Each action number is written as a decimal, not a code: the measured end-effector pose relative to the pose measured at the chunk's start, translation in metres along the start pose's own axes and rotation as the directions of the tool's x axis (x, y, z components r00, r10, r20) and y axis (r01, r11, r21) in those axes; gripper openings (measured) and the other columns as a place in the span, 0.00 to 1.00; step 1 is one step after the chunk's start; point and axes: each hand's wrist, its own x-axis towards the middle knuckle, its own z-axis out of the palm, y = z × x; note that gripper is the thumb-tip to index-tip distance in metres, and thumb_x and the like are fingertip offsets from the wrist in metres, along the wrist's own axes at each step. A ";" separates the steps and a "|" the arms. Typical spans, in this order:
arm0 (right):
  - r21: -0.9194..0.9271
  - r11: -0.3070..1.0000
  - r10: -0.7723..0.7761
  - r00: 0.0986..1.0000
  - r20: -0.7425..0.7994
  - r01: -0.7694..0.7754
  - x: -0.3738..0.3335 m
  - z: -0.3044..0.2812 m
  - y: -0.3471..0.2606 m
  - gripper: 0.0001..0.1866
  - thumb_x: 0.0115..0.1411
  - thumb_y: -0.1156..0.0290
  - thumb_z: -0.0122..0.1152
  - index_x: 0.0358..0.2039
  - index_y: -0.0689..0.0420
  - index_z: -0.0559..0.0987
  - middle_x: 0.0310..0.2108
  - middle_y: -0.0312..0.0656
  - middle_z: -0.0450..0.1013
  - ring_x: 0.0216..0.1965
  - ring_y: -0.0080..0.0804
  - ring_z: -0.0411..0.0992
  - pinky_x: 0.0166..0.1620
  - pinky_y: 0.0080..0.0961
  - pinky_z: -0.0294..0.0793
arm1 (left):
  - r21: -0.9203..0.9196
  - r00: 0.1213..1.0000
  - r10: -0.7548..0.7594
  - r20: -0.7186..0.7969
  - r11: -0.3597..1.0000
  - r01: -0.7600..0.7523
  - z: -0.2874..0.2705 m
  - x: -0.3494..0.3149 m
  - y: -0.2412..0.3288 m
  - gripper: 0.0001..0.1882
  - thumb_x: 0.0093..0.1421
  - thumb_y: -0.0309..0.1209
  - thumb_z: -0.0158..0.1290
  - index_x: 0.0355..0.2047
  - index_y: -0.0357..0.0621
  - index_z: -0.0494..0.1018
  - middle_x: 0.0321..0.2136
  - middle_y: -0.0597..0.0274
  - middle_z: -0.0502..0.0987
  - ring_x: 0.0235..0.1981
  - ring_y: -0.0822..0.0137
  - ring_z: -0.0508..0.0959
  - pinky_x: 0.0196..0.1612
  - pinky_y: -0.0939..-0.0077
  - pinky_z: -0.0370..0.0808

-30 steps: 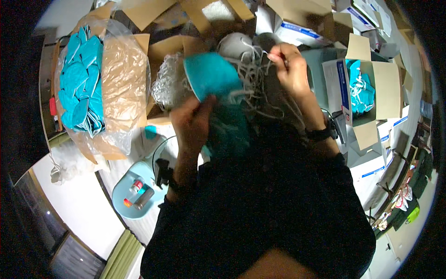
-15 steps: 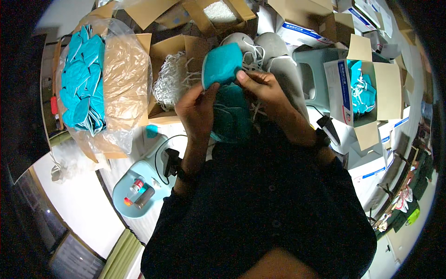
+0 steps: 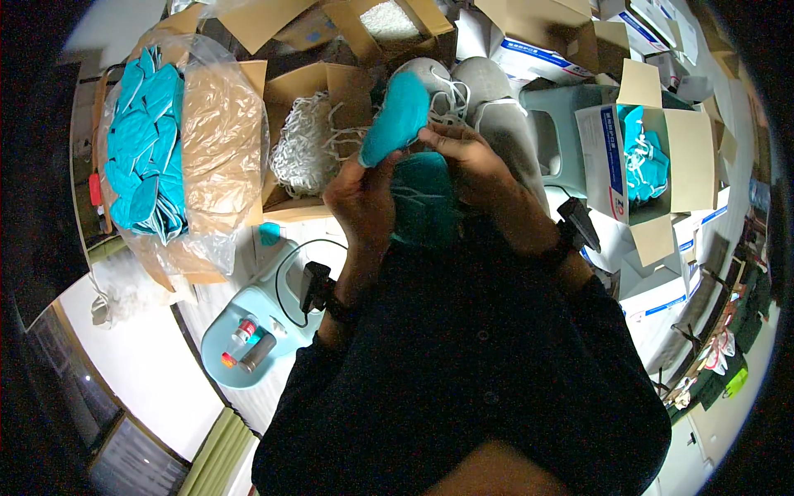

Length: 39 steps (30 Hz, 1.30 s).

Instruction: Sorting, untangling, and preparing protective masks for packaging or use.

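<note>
grip of the left hand (image 3: 361, 198) is closed, thumb against fingers, on the lower left tip of 1 teal fabric piece (image 3: 399, 116); the right hand (image 3: 475, 161) appears to pinch the same piece at its lower right edge, thumb uppermost, though its fingers behind are partly hidden. the piece is held up in front of the chest, between the 2 hands, its narrow end down toward the left and its rounded end up toward the grey rounded forms (image 3: 506, 132). below it, a 2nd teal piece (image 3: 426, 198) with pale thin lines across it lies close to the dark shirt (image 3: 480, 347). to the left, an open carton holds a heap of white cords (image 3: 304, 149), and beyond that a plastic-lined carton (image 3: 222, 149) holds a stack of teal pieces (image 3: 145, 140). to the right, a carton (image 3: 691, 161) holds more teal pieces with white cords (image 3: 643, 161). the held piece looks light and matt, so it should not slip easily; it is likely soft in the middle yet stiff enough to keep its curve. pressing on the face could dent or crease it, so the edges seem the better place to take hold, with 1 light pinch at each end and no hard pull, since loose cords (image 3: 451, 99) nearby could snag.
</note>
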 end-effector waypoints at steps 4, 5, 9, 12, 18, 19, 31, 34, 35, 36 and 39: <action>0.341 0.930 -0.264 0.898 0.353 0.139 -0.004 -0.015 -0.010 0.06 0.60 0.69 0.55 0.33 0.58 0.72 0.26 0.34 0.67 0.25 0.21 0.64 0.32 0.18 0.64 | 0.084 0.998 0.022 -0.066 0.996 -0.017 -0.001 0.005 -0.008 0.06 0.54 0.24 0.59 0.32 0.37 0.77 0.27 0.60 0.79 0.29 0.71 0.76 0.35 0.76 0.72; 0.449 0.878 -0.339 0.877 0.342 0.164 -0.010 -0.013 -0.017 0.05 0.60 0.70 0.55 0.31 0.57 0.71 0.25 0.33 0.65 0.24 0.20 0.61 0.30 0.18 0.62 | -0.033 0.992 0.019 -0.125 0.999 -0.023 -0.006 0.008 -0.022 0.07 0.54 0.26 0.59 0.32 0.36 0.76 0.28 0.60 0.79 0.28 0.71 0.75 0.34 0.76 0.72; 0.748 0.607 -0.577 0.796 0.184 0.267 -0.049 -0.019 -0.081 0.08 0.60 0.72 0.53 0.24 0.54 0.68 0.20 0.31 0.57 0.21 0.18 0.56 0.28 0.16 0.57 | -0.545 0.965 -0.223 -0.139 0.831 0.114 -0.065 0.030 -0.067 0.08 0.58 0.27 0.55 0.36 0.35 0.74 0.31 0.59 0.79 0.27 0.70 0.75 0.33 0.76 0.73; 0.089 0.914 -0.402 0.864 0.302 0.395 -0.050 -0.030 -0.072 0.05 0.61 0.73 0.54 0.28 0.57 0.73 0.27 0.37 0.70 0.20 0.20 0.62 0.25 0.18 0.63 | -0.497 0.966 -0.247 -0.071 0.849 0.180 -0.087 0.032 -0.064 0.10 0.59 0.26 0.53 0.39 0.33 0.74 0.33 0.61 0.79 0.29 0.72 0.76 0.34 0.79 0.73; -0.960 -0.100 -0.467 0.840 0.277 0.261 -0.012 -0.059 -0.024 0.19 0.60 0.59 0.54 0.48 0.57 0.74 0.41 0.47 0.74 0.37 0.39 0.74 0.39 0.30 0.74 | -0.553 0.962 -0.263 0.071 0.793 0.257 -0.068 0.022 -0.060 0.11 0.56 0.26 0.49 0.37 0.32 0.74 0.30 0.58 0.77 0.27 0.68 0.76 0.33 0.79 0.74; -0.976 -0.021 -0.530 0.825 0.195 0.217 -0.006 -0.043 -0.038 0.22 0.59 0.55 0.55 0.50 0.54 0.72 0.46 0.49 0.71 0.44 0.43 0.71 0.44 0.33 0.72 | -0.581 0.955 -0.284 0.083 0.765 0.278 -0.066 0.021 -0.058 0.11 0.56 0.27 0.48 0.37 0.33 0.74 0.29 0.58 0.76 0.27 0.68 0.75 0.32 0.78 0.73; -0.989 0.030 0.031 0.988 0.148 0.147 -0.044 -0.017 0.042 0.33 0.49 0.61 0.67 0.55 0.51 0.66 0.59 0.64 0.48 0.56 0.65 0.58 0.53 0.48 0.67 | -0.630 0.974 -0.113 0.196 0.747 0.213 -0.069 -0.026 -0.218 0.19 0.65 0.41 0.42 0.48 0.41 0.66 0.36 0.55 0.72 0.36 0.66 0.73 0.38 0.73 0.72; -0.978 0.180 0.344 0.925 0.161 0.103 -0.052 -0.061 0.049 0.21 0.49 0.66 0.66 0.44 0.55 0.75 0.46 0.57 0.70 0.48 0.49 0.71 0.48 0.37 0.72 | -0.466 0.850 -0.494 0.183 0.718 0.518 -0.038 -0.032 -0.101 0.27 0.65 0.51 0.39 0.46 0.39 0.68 0.32 0.59 0.74 0.30 0.70 0.76 0.33 0.76 0.75; -0.959 0.241 0.193 0.961 0.196 0.147 -0.047 -0.063 0.041 0.17 0.51 0.67 0.65 0.42 0.56 0.76 0.40 0.52 0.72 0.44 0.43 0.72 0.46 0.33 0.72 | -0.562 0.789 -0.549 0.276 0.574 0.596 -0.039 -0.031 -0.088 0.29 0.64 0.53 0.38 0.45 0.37 0.69 0.31 0.59 0.75 0.29 0.69 0.76 0.32 0.75 0.75; -0.933 0.297 0.039 0.973 0.226 0.205 -0.039 -0.062 0.028 0.14 0.53 0.68 0.63 0.40 0.57 0.77 0.35 0.48 0.73 0.41 0.37 0.73 0.44 0.30 0.73 | -0.628 0.717 -0.597 0.361 0.413 0.660 -0.041 -0.031 -0.072 0.31 0.64 0.55 0.38 0.43 0.36 0.70 0.29 0.58 0.75 0.29 0.69 0.76 0.32 0.75 0.75; -0.590 0.751 -0.289 0.951 0.109 0.296 -0.007 -0.008 -0.029 0.09 0.59 0.69 0.58 0.38 0.57 0.77 0.29 0.37 0.75 0.32 0.22 0.71 0.36 0.21 0.71 | -0.647 0.684 -0.617 0.389 0.345 0.680 -0.044 -0.052 -0.091 0.37 0.63 0.60 0.34 0.42 0.34 0.71 0.28 0.58 0.76 0.28 0.68 0.76 0.32 0.75 0.75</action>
